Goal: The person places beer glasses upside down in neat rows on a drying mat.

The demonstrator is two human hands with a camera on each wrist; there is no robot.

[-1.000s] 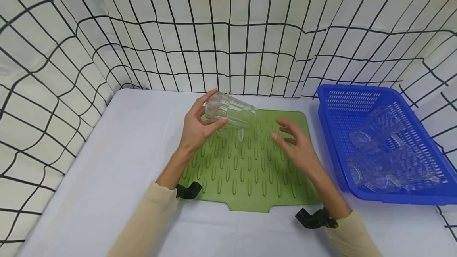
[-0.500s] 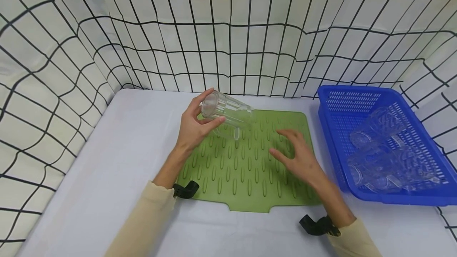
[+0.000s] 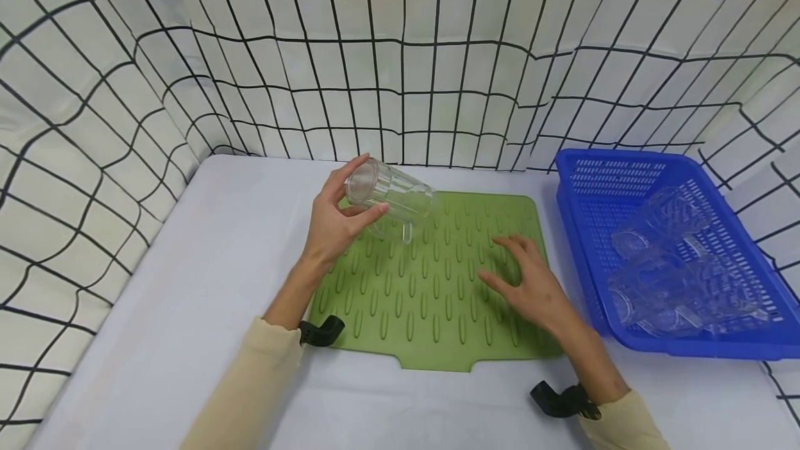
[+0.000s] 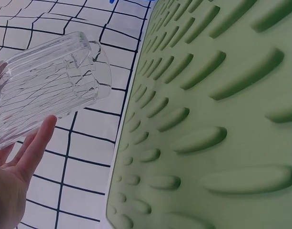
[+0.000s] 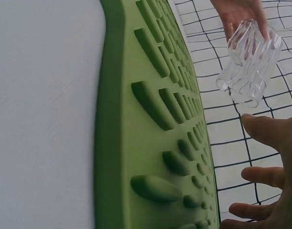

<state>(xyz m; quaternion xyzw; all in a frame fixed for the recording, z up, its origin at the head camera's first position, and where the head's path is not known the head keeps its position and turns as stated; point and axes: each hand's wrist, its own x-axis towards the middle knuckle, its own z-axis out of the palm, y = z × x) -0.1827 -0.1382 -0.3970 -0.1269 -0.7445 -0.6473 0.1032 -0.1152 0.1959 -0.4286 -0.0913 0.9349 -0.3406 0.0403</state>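
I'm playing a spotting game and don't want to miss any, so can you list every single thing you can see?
Held mug: one, clear, tilted above the mat
Mat: one, green, ridged, on the tabletop
Basket: one, blue, right of the mat
Basket glassware: several (overlapping, can't count exactly), clear, inside the basket
Tabletop: one, white, under everything
Grid backdrop: one, white with black lines, around back and sides
Wrist cameras: two, black, one per wrist
Sleeves: two, beige, on the arms
Left hand: one, holding the mug
Right hand: one, over the mat, holding nothing
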